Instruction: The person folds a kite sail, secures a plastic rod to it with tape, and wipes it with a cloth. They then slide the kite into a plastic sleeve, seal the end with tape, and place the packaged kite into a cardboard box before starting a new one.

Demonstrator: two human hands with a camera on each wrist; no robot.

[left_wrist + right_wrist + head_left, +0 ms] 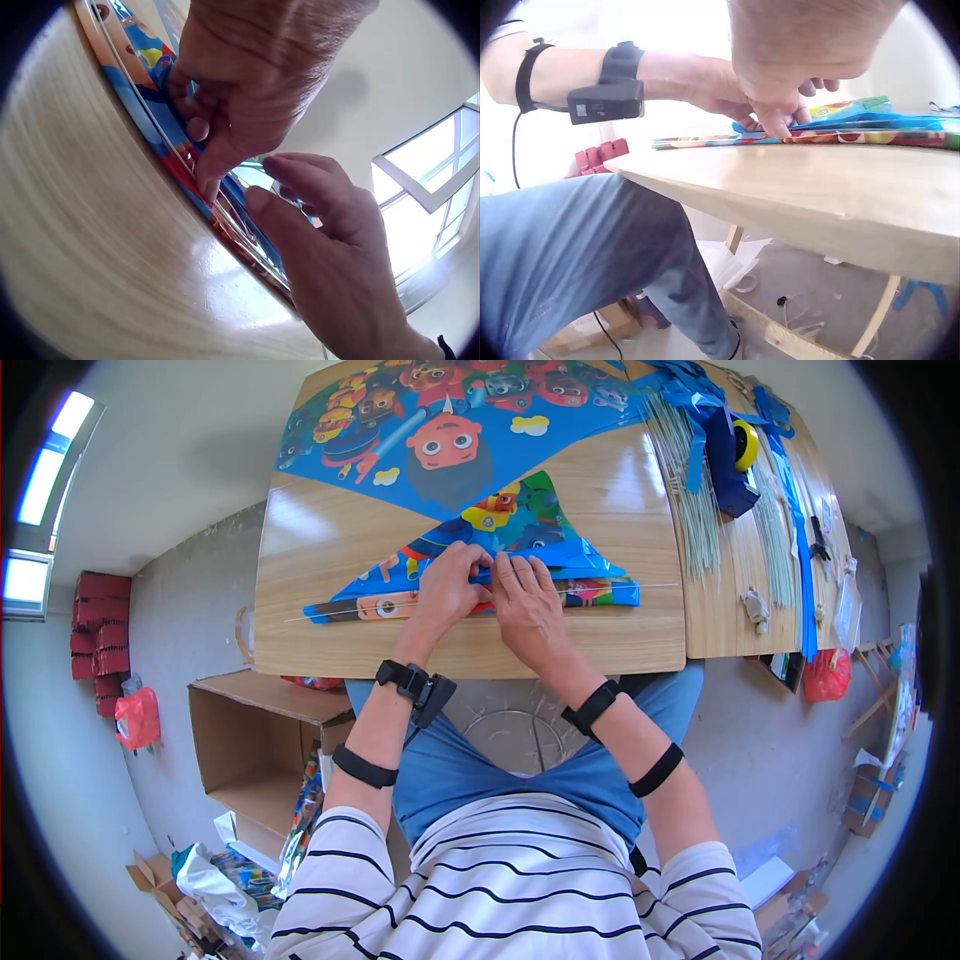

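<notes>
A glossy cartoon-printed sheet [522,520] lies folded on the wooden table, with a narrow blue-edged strip [385,606] along its near side. A thin white rod [652,586] runs lengthwise along this strip and sticks out past both ends. My left hand [450,588] pinches the strip's edge near its middle; in the left wrist view its thumb [212,169] presses down beside the rod. Close beside it, my right hand [528,610] lies over the blue fold, fingers extended. Its thumb and forefinger [304,166] stand apart in the left wrist view.
Another large cartoon-printed sheet [447,470] covers the table's far side. At the right are bundles of thin pale rods [690,490], a blue tape dispenser [728,465] with a yellow roll, and blue strips [803,580]. A cardboard box [250,735] stands at the floor's left.
</notes>
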